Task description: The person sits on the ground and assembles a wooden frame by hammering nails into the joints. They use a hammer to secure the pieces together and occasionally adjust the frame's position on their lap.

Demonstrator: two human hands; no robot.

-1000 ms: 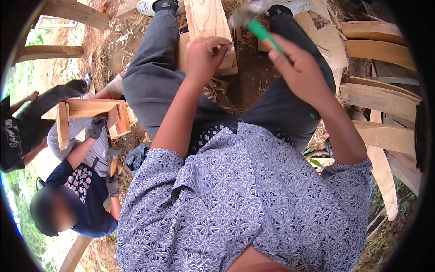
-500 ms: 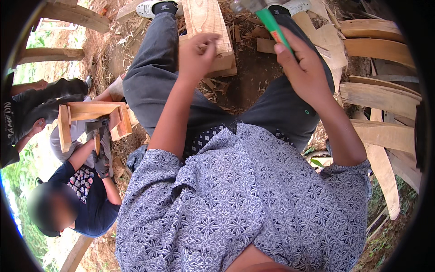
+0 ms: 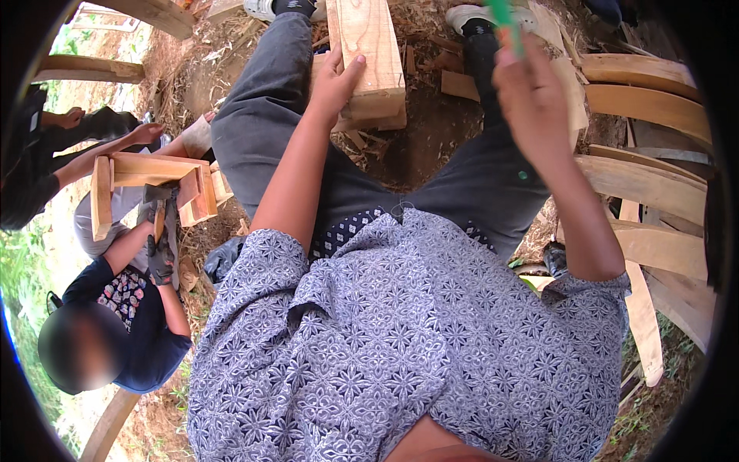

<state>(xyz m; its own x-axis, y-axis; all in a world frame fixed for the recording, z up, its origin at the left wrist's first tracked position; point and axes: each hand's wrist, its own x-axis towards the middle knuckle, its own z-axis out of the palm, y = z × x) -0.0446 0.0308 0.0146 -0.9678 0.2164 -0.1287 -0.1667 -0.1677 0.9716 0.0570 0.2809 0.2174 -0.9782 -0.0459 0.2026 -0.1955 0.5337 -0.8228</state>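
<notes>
A pale wooden beam [image 3: 375, 58] lies between my legs, resting on another piece of wood. My left hand [image 3: 332, 86] grips its left edge, the thumb on the top face and the fingers down the side. Off to the right, my raised right hand [image 3: 530, 100] is closed around the green handle of a hammer [image 3: 500, 12]. The hand and handle are smeared by motion. The hammer's head lies beyond the upper edge of the picture.
Curved wooden pieces [image 3: 647, 177] are stacked along the right. At left, a co-worker [image 3: 138, 308] with gloved hands holds a tool at a wooden frame [image 3: 154, 171]; another person [image 3: 46, 162] reaches toward it. Wood chips and offcuts [image 3: 459, 85] litter the ground.
My left hand has gone from curled fingers above the beam to holding its left edge. The right hand has lifted the hammer up and right, taking its head out of view.
</notes>
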